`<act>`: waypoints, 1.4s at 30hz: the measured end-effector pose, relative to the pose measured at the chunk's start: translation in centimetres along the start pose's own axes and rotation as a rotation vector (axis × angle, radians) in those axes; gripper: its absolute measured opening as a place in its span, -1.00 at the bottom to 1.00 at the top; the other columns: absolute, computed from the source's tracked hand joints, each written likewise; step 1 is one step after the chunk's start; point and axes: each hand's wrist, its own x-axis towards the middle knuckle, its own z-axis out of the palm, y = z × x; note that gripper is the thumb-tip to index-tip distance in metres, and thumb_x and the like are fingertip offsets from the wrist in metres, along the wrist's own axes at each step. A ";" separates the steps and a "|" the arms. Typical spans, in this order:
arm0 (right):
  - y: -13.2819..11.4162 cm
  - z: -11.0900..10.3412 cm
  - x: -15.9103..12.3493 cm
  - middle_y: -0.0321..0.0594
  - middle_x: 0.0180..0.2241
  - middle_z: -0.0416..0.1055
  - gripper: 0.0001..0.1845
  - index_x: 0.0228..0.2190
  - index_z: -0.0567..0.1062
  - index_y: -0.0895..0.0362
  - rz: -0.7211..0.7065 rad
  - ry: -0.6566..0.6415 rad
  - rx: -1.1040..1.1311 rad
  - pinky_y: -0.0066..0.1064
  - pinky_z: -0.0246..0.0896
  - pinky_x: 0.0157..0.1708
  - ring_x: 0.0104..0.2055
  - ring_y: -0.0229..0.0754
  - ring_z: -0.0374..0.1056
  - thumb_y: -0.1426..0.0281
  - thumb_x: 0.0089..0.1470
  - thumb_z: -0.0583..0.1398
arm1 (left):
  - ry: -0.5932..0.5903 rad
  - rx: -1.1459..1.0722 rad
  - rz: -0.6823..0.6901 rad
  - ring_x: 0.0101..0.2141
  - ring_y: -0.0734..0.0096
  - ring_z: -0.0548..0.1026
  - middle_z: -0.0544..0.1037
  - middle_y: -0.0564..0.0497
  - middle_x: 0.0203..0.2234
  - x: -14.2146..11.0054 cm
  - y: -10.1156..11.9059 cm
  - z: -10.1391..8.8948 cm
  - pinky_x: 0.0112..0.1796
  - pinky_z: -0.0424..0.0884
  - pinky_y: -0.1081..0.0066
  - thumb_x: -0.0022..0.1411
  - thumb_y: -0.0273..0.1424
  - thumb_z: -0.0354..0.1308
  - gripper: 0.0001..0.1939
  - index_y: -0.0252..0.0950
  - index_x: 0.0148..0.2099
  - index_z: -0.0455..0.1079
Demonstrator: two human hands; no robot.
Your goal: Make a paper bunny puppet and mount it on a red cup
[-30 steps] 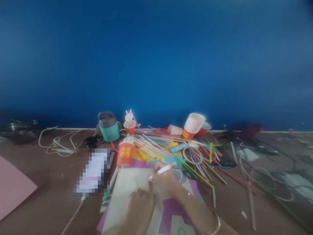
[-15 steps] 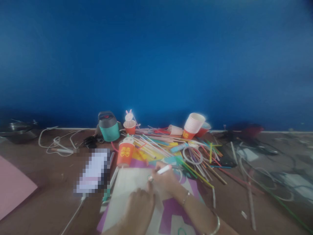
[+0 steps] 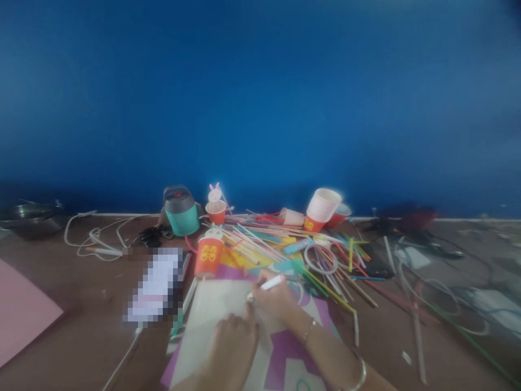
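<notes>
My right hand is closed round a white marker, whose tip rests on a pale sheet of paper. My left hand lies flat on that sheet, fingers stretched toward the marker tip. The sheet lies over purple paper on the brown table. A bangle and a thin bracelet show on my right wrist.
A red paper cup stands just beyond the sheet, beside a heap of coloured straws and a tape ring. A teal pot, stacked cups, white cables, pink paper and a blurred-out phone surround them.
</notes>
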 end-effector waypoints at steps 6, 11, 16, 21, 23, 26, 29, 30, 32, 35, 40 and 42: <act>0.2 0.1 0.0 -0.39 -0.73 0.15 -0.82 -0.66 0.11 0.06 -0.003 0.020 -0.035 -0.50 -0.08 -0.67 -0.64 -0.28 0.14 0.42 -0.20 0.08 | -0.029 -0.002 0.005 -0.43 0.25 0.55 0.55 -0.12 -0.51 0.0 0.0 -0.3 -0.48 0.36 0.43 0.27 -0.49 0.07 -0.61 -0.41 0.14 0.35; 0.4 0.2 0.2 -0.42 -0.74 0.09 -0.79 -0.67 0.10 0.05 -0.010 0.004 0.037 -0.50 -0.12 -0.68 -0.66 -0.30 0.08 0.43 -0.21 0.10 | -0.023 0.009 0.006 -0.44 0.25 0.55 0.55 -0.12 -0.52 0.0 0.0 -0.4 -0.47 0.38 0.43 0.25 -0.51 0.08 -0.58 -0.39 0.16 0.33; 1.2 0.1 0.6 -0.47 -0.71 0.00 -0.80 -0.65 0.10 0.06 -0.003 0.022 0.127 -0.50 -0.14 -0.68 -0.66 -0.34 -0.03 0.42 -0.19 0.09 | -0.011 -0.007 -0.005 -0.46 0.27 0.54 0.53 -0.10 -0.55 0.0 0.0 -0.8 -0.49 0.34 0.46 0.27 -0.48 0.06 -0.59 -0.40 0.15 0.33; 1.0 0.1 0.5 -0.47 -0.70 -0.02 -0.79 -0.65 0.08 0.06 -0.024 0.026 0.113 -0.51 -0.15 -0.67 -0.65 -0.34 -0.02 0.41 -0.18 0.08 | -0.022 -0.011 -0.015 -0.46 0.28 0.54 0.54 -0.09 -0.55 0.0 0.1 -0.7 -0.48 0.34 0.45 0.26 -0.50 0.07 -0.59 -0.40 0.15 0.34; 0.5 0.1 0.3 -0.46 -0.71 0.01 -0.79 -0.65 0.09 0.06 -0.023 0.022 0.096 -0.51 -0.14 -0.67 -0.65 -0.33 0.02 0.40 -0.18 0.09 | -0.018 -0.005 -0.004 -0.45 0.26 0.54 0.55 -0.10 -0.53 0.0 0.1 -0.5 -0.48 0.36 0.43 0.26 -0.51 0.07 -0.60 -0.39 0.15 0.34; -0.1 0.1 0.0 -0.46 -0.72 0.03 -0.79 -0.66 0.08 0.06 -0.004 0.012 0.084 -0.51 -0.13 -0.67 -0.65 -0.33 0.06 0.42 -0.21 0.09 | -0.025 0.004 0.008 -0.43 0.23 0.55 0.56 -0.12 -0.51 0.0 0.0 -0.5 -0.47 0.39 0.41 0.26 -0.51 0.08 -0.58 -0.39 0.17 0.32; -0.3 0.1 -0.1 -0.46 -0.73 0.03 -0.79 -0.66 0.07 0.05 0.010 0.016 0.093 -0.51 -0.12 -0.67 -0.66 -0.33 0.07 0.41 -0.21 0.08 | -0.052 0.004 0.001 -0.41 0.22 0.56 0.57 -0.13 -0.49 0.0 0.1 -0.7 -0.44 0.42 0.40 0.27 -0.51 0.06 -0.59 -0.39 0.17 0.32; -0.3 0.1 -0.1 -0.46 -0.74 0.04 -0.79 -0.66 0.07 0.05 0.014 0.016 0.103 -0.51 -0.11 -0.67 -0.66 -0.32 0.08 0.41 -0.21 0.08 | -0.069 0.002 0.003 -0.40 0.22 0.57 0.57 -0.15 -0.47 0.0 0.1 -0.9 -0.43 0.43 0.40 0.28 -0.52 0.04 -0.59 -0.39 0.17 0.32; -0.1 0.0 0.1 -0.46 -0.75 0.05 -0.79 -0.68 0.11 0.05 0.050 0.014 0.159 -0.51 -0.11 -0.68 -0.68 -0.32 0.07 0.41 -0.24 0.11 | -0.104 -0.003 0.021 -0.37 0.20 0.57 0.58 -0.18 -0.41 0.1 0.1 -1.1 -0.41 0.44 0.37 0.29 -0.54 0.01 -0.59 -0.39 0.17 0.31; 0.1 -0.6 0.6 -0.46 -0.79 0.08 -0.82 -0.68 0.15 0.05 0.130 0.035 0.275 -0.50 -0.09 -0.69 -0.71 -0.32 0.06 0.38 -0.25 0.12 | -0.135 -0.040 0.017 -0.34 0.18 0.56 0.59 -0.19 -0.37 0.2 0.0 -1.4 -0.38 0.45 0.34 0.30 -0.54 -0.03 -0.58 -0.39 0.19 0.29; 0.1 -2.1 1.2 -0.43 -0.77 0.15 -0.80 -0.68 0.14 0.05 0.132 0.124 0.406 -0.50 -0.01 -0.64 -0.67 -0.31 0.11 0.29 -0.23 0.10 | -0.145 -0.139 -0.040 -0.31 0.19 0.56 0.58 -0.15 -0.38 0.3 -0.1 -1.4 -0.33 0.43 0.32 0.33 -0.51 -0.09 -0.57 -0.39 0.22 0.23; 0.1 -2.5 1.3 -0.43 -0.76 0.15 -0.77 -0.67 0.13 0.04 0.109 0.153 0.469 -0.50 -0.04 -0.65 -0.67 -0.33 0.07 0.27 -0.22 0.11 | -0.136 -0.171 -0.024 -0.29 0.19 0.55 0.58 -0.14 -0.36 0.3 -0.2 -1.3 -0.30 0.41 0.32 0.32 -0.51 -0.09 -0.58 -0.36 0.19 0.25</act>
